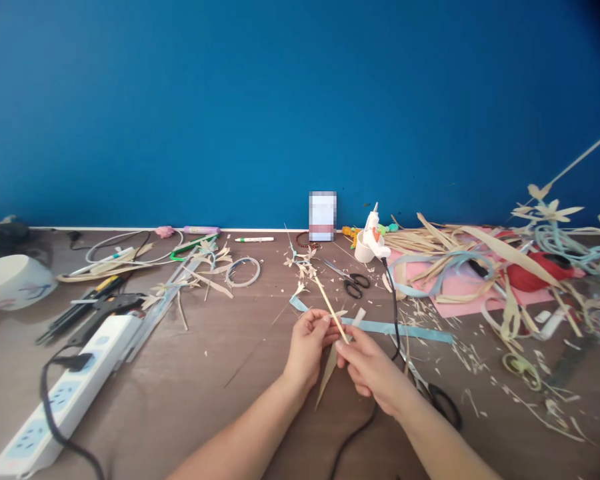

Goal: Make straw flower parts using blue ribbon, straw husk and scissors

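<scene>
A thin pale stick (331, 303) runs slantwise between my two hands. Small cream flowers (305, 268), seemingly of dried leaf, cluster at its far end, with a bit of light blue strip below them. My right hand (375, 367) pinches the stick's near end between thumb and fingers. My left hand (309, 343) is closed, its fingertips against the stick a little farther up. Beneath the hands hangs or lies a pale pointed leaf strip (327, 377); its upper end is hidden by fingers. A light blue ribbon (405, 329) stretches behind my right hand.
Black-handled scissors (354, 283) lie ahead; a second pair (444, 405) is beside my right forearm. A white glue gun (373, 233) stands in a cup, its cord trailing near my right hand. Left is a power strip (70, 393); right, heaped raffia strips (460, 257).
</scene>
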{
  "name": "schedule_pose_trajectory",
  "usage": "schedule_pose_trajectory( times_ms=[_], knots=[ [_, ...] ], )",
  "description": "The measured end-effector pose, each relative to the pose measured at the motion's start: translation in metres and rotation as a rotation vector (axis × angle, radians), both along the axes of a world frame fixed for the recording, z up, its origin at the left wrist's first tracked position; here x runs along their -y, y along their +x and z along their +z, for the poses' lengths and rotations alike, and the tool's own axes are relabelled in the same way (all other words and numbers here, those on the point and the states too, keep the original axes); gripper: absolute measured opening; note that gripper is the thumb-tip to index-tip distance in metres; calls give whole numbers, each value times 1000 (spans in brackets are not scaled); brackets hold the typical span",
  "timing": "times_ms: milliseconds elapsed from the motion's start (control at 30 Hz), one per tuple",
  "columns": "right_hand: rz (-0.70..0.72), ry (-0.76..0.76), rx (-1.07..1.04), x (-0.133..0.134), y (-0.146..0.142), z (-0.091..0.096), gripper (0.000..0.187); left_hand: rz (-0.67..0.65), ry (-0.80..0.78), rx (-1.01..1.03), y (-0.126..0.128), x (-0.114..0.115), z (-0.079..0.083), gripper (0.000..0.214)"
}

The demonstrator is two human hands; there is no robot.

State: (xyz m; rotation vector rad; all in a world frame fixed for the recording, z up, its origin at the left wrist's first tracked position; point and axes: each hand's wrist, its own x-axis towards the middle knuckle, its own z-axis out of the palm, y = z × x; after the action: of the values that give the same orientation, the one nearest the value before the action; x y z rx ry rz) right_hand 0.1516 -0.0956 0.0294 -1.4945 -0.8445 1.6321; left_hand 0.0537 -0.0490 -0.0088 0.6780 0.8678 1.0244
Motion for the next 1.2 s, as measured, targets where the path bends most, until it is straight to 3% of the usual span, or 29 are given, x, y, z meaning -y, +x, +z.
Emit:
schedule_pose_trajectory(
  times_ms=[167, 400, 667, 800, 933, 1067, 1200],
  knots=[
    [-108, 12, -67, 3, 6, -6, 32, -54, 22, -22, 3, 4, 2, 21],
    [-248, 3, -360, 13, -4, 4, 33, 218, 74, -8, -5, -2, 9, 21],
    [-236, -102, -415, 17, -44, -18, 27, 362, 175, 118, -13, -6, 19, 15],
    [-215, -229, -656, 1, -52, -20, 14, 490, 275, 114, -22, -5, 34, 14],
    [-179, -333, -780, -14, -50, -19, 1, 449, 309, 129, -24, 0, 59, 10],
    [-197, -369, -836, -10, -51, -16, 14, 417, 247, 166, -15, -3, 73, 9],
    [-313, -303, -845, 1, -50, -13, 18, 508, 215, 233, 5, -12, 71, 9]
  ],
)
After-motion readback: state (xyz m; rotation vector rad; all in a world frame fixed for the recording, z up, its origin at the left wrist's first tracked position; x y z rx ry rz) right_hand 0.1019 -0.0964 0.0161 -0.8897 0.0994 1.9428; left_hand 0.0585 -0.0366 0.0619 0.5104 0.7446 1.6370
